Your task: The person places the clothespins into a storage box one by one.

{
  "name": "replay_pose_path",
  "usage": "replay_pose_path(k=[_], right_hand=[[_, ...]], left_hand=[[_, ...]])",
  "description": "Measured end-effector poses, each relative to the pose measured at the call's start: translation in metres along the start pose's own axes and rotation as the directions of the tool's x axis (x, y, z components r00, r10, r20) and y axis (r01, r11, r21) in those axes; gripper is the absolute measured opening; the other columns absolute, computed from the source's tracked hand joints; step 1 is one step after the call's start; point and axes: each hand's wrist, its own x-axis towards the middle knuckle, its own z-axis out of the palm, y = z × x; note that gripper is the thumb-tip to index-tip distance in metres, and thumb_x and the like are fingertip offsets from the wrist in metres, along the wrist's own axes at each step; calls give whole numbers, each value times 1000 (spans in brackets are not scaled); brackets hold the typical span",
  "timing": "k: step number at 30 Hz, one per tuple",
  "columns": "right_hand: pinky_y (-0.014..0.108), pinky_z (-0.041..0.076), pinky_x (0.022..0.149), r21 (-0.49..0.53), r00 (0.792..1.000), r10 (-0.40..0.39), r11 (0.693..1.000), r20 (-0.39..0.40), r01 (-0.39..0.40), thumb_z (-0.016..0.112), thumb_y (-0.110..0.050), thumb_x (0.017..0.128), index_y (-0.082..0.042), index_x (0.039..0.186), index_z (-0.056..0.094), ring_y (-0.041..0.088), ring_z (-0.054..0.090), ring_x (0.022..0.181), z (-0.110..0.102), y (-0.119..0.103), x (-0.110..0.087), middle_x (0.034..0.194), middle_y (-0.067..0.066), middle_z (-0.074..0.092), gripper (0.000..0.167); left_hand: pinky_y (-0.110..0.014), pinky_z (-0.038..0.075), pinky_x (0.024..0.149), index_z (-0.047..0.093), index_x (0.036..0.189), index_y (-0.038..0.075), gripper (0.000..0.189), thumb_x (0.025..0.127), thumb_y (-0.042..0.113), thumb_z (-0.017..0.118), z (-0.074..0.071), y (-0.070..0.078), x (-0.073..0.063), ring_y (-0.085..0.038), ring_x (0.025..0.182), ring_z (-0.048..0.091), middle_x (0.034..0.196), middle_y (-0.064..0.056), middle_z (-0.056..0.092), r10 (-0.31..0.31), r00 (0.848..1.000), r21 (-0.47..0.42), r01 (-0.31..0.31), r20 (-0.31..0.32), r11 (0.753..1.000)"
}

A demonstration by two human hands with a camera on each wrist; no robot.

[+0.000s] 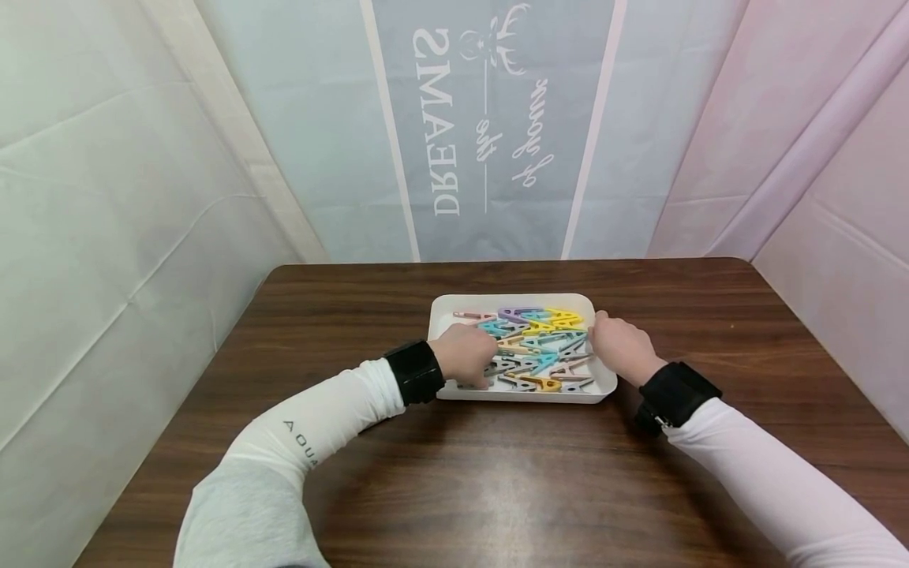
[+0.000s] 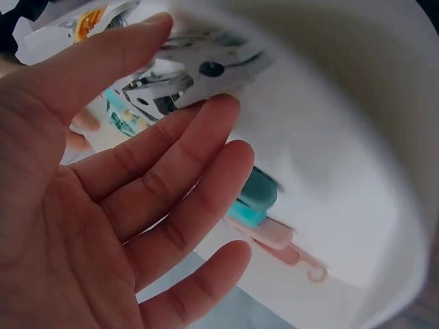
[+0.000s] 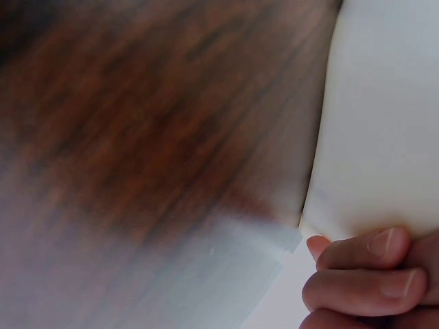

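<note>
A white rectangular tray [image 1: 525,397] holds many plastic clothespins in yellow, blue, purple, pink and grey. My left hand [image 1: 466,355] reaches down over its left side. In the left wrist view the fingers of that hand are loosely spread, with a grey clothespin [image 2: 219,68] right by the thumb and fingertips. Below them in that view are a teal clothespin [image 2: 259,190] and a pink one [image 2: 291,257] on the tray floor. At the tray's right edge my right hand [image 1: 626,347] grips the rim, its fingers [image 3: 360,284] curled in the right wrist view.
The tray stands on a dark wood-grain table [image 1: 497,489], toward its back edge. Behind the table hangs a grey-blue cloth [image 1: 497,142] with mirrored lettering. Pale cloth walls [image 1: 128,237] flank the table on both sides.
</note>
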Motion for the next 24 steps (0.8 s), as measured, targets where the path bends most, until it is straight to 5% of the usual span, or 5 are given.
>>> replay_pose_path(k=[7, 14, 18, 24], right_hand=[[40, 46, 52, -4, 1000, -4, 1000, -5, 4, 43, -11, 103, 19, 112, 44, 26, 56, 62, 1, 0, 1, 74, 18, 57, 32], [39, 46, 51, -6, 1000, -7, 1000, -13, 7, 43, -11, 102, 19, 111, 44, 26, 56, 60, -1, -1, 0, 72, 18, 56, 31], [40, 46, 51, 6, 1000, -4, 1000, -5, 4, 43, -11, 102, 19, 111, 44, 27, 56, 61, -1, -2, 0, 73, 18, 56, 31], [40, 46, 52, 9, 1000, 7, 1000, 1, -7, 44, -12, 103, 19, 112, 44, 27, 55, 62, 0, -1, 2, 73, 18, 56, 32]], left_hand=[[-26, 19, 49, 38, 59, 20, 50, 85, 49, 70, -16, -20, -23, -8, 51, 24, 55, 8, 25, -40, 989, -29, 36, -142, 999], [-28, 41, 51, 69, 80, 17, 31, 88, 47, 68, -30, -52, -71, -9, 56, 50, 66, 8, 57, -137, 939, -100, 110, -317, 989], [-29, 42, 52, 67, 79, 18, 27, 88, 44, 68, -20, -66, -95, -8, 55, 51, 63, 10, 56, -177, 926, -173, 125, -332, 977], [-27, 44, 55, 71, 88, 15, 26, 88, 41, 70, 17, -71, -124, -3, 57, 51, 68, 12, 59, -159, 934, -245, 81, -319, 966]])
